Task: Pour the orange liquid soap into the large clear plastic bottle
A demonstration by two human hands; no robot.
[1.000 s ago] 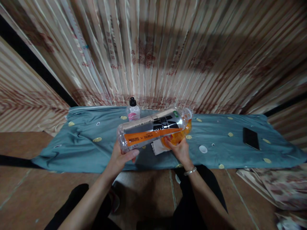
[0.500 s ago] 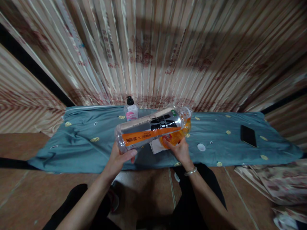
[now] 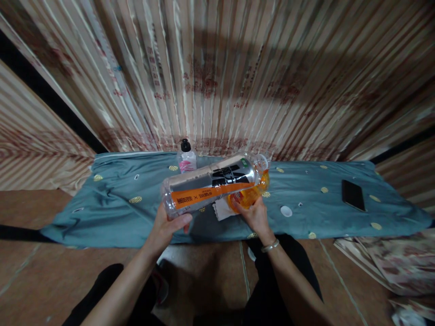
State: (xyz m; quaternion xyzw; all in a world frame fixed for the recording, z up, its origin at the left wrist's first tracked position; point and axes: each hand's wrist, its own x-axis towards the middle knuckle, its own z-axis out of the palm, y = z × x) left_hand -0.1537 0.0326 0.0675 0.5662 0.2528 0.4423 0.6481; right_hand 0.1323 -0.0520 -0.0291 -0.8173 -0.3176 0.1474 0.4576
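A large clear plastic bottle [image 3: 210,183] with a silver, black and orange label lies tilted in the air, its uncapped mouth pointing right. My left hand [image 3: 171,225] is closed around its base end. Lower and behind it, my right hand [image 3: 254,216] grips a smaller bottle of orange liquid [image 3: 249,197], largely hidden by the clear bottle. The clear bottle's mouth is over the orange bottle's far end; whether they touch I cannot tell. Beneath the orange bottle a white cloth or tissue [image 3: 224,210] lies on the teal cloth.
A pump-top bottle with a pink label [image 3: 187,159] stands at the back of the teal cloth [image 3: 115,199]. To the right lie a white round cap [image 3: 286,211] and a black phone [image 3: 353,194]. Pleated curtains [image 3: 217,68] hang right behind the covered surface.
Both hands keep their holds on the two bottles. The whole view has shifted down very slightly; the clear bottle's mouth end sits marginally lower and to the left.
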